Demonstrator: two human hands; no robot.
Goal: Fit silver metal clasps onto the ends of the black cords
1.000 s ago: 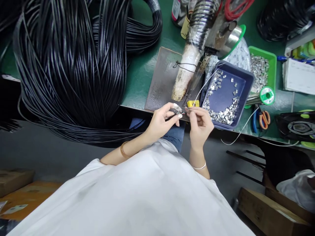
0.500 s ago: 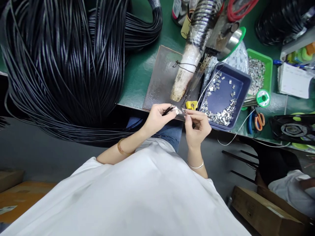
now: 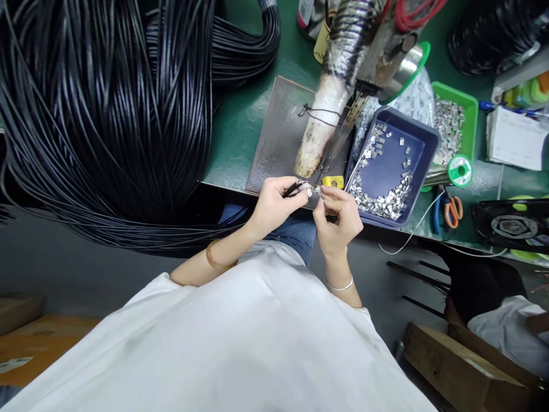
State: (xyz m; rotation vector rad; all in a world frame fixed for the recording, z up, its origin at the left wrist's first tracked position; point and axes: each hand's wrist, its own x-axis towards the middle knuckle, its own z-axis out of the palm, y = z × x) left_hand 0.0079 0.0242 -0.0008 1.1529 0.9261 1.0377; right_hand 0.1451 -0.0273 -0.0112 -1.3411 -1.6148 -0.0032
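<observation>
My left hand (image 3: 274, 207) is closed on several black cables (image 3: 292, 189), whose pale, shiny ends (image 3: 305, 187) stick out past the fingertips. Close to its right, my right hand (image 3: 339, 222) pinches a small silvery piece (image 3: 317, 189) at those ends; its exact form is too small to make out. Both hands are at the table's front edge, just below the tip of a white wrapped duct (image 3: 315, 137). A yellow block (image 3: 333, 182) lies right behind my right fingers. The blue tray (image 3: 424, 137) beside that hand holds many small metal shells (image 3: 388, 205).
A large bundle of black cable (image 3: 107, 114) covers the left side and hangs over the edge. A green tray (image 3: 472, 109) of metal parts, a solder spool (image 3: 461, 170), orange-and-blue pliers (image 3: 452, 212) and a black fan (image 3: 510, 226) are on the right. Another person's sleeve (image 3: 501, 323) shows lower right.
My right hand has shifted slightly left, bringing its fingertips closer to the cable ends. My left hand keeps its grip almost in place.
</observation>
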